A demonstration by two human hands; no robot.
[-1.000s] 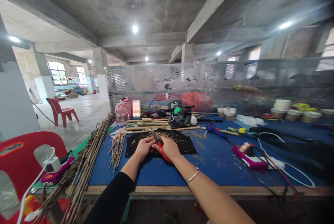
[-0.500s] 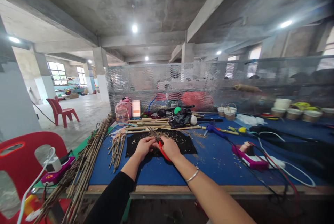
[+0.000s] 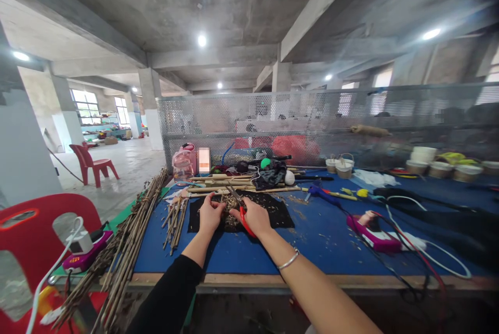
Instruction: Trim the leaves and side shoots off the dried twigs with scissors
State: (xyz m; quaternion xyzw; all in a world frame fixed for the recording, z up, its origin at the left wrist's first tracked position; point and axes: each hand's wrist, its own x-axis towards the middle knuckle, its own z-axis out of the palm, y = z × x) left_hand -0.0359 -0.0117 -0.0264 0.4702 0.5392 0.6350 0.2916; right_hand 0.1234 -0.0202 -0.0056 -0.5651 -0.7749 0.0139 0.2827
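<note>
My right hand (image 3: 255,217) is closed around the red handles of a pair of scissors (image 3: 246,222), whose metal blades point up and away to the left. Just left of them is my left hand (image 3: 210,214), its fingers curled in toward the thumb over the cut pieces. Whatever it pinches is too small to make out. Beneath both hands lies a black cloth (image 3: 278,212), strewn with many short, pale brown cut bits (image 3: 231,201). A small bunch of thin twigs (image 3: 177,222) rests on the blue table left of the cloth.
Long dry stalks (image 3: 134,235) slope over the table's left edge beside a red chair (image 3: 50,219). Bamboo sticks (image 3: 212,188) and a dark bundle (image 3: 273,175) lie behind the cloth. At right are a glue gun (image 3: 323,194), a purple power strip (image 3: 374,235) with cords, and several tubs (image 3: 345,169).
My left hand has drawn back to the left, away from the scissors, leaving a gap between my hands. More cut bits show between them. My right hand has barely moved.
</note>
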